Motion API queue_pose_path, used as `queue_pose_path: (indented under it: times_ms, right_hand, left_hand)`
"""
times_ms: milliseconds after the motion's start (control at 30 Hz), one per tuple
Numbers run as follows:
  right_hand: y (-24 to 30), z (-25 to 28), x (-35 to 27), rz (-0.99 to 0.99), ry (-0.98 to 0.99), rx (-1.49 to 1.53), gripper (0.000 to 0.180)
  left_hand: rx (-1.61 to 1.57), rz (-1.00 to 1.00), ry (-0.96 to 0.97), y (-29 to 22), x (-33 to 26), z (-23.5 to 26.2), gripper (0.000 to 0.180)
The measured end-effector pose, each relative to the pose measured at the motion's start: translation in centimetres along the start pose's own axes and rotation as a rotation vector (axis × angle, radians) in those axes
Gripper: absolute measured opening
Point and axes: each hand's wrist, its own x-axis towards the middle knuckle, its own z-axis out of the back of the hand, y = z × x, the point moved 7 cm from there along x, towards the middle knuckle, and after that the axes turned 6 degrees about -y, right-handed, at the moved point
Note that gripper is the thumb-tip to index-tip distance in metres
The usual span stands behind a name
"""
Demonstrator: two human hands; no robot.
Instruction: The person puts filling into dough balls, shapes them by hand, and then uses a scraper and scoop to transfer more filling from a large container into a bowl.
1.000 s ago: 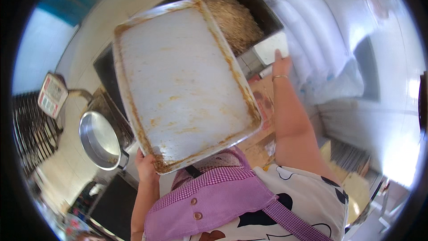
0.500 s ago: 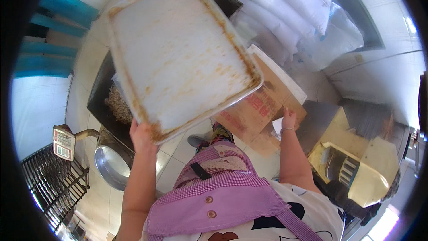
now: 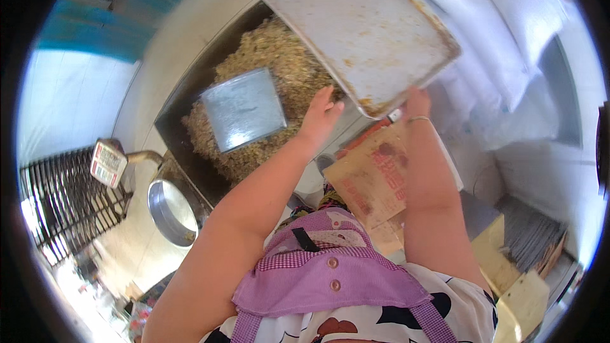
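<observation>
A large rectangular baking tray (image 3: 362, 25), silvery with brown stains along its rim, is tilted over the far right side of a dark bin (image 3: 180, 103). My right hand (image 3: 416, 103) grips its near edge, close to the right corner. A small white thing (image 3: 395, 115) shows beside those fingers; what it is I cannot make out. My left hand (image 3: 321, 114) is off the tray, fingers apart, just left of the tray's near corner. Coarse yellow-brown grainy food (image 3: 254, 44) fills the bin. On top of it lies a shiny grey square plate (image 3: 244, 111).
Flattened cardboard (image 3: 362, 181) lies to the right of my feet. White sacks (image 3: 489, 6) are stacked at the far right. To the left are a round metal pan (image 3: 171, 209), a scale display (image 3: 109, 164) and a black rack (image 3: 70, 200). A cream-coloured machine (image 3: 521, 298) stands at lower right.
The tray has moved right and away, uncovering the bin and the square plate. My left hand has let go of the tray, and my right hand has come up from the cardboard to grip it.
</observation>
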Motion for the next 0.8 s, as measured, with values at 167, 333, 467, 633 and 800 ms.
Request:
queue_pose_path:
  times_ms: [167, 333, 467, 633, 800]
  right_hand:
    - [3.5, 0.0, -0.8, 0.597, -0.309, -0.373, 0.037]
    - [0.3, -19.5, -17.7, 0.453, 0.413, -0.475, 0.051]
    - [-4.1, -28.0, -21.6, 0.43, 0.539, -1.034, 0.045]
    - [-2.6, -31.2, -21.9, 0.573, 0.473, -1.061, 0.022]
    - [7.8, -26.4, -21.0, 0.764, 0.303, -0.965, 0.024]
  left_hand:
    - [0.366, -0.056, -0.206, 1.3, -5.5, 13.8, 0.042]
    - [0.761, -0.086, -0.663, 6.5, -15.2, 30.7, 0.041]
    - [1.061, -0.057, -0.619, 8.1, -18.0, 37.1, 0.049]
    - [1.088, -0.048, -0.626, 8.7, -16.7, 40.4, 0.055]
    - [0.476, 0.004, -0.473, 9.4, -13.4, 39.9, 0.047]
